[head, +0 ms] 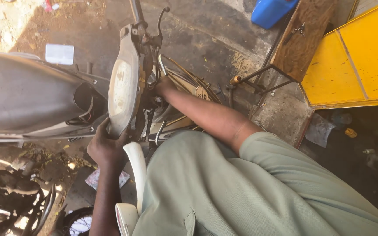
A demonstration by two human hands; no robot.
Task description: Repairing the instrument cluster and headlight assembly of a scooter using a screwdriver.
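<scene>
Left hand clamps scooter headlight cowl at 6 o'clock edge; rigid, slick plastic. Right hand behind it at 3 o'clock, grip hidden.

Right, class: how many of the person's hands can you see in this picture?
2. The left hand grips the lower edge of the scooter's pale front panel. The right hand reaches in behind that panel near the cables, its fingers partly hidden.
</scene>
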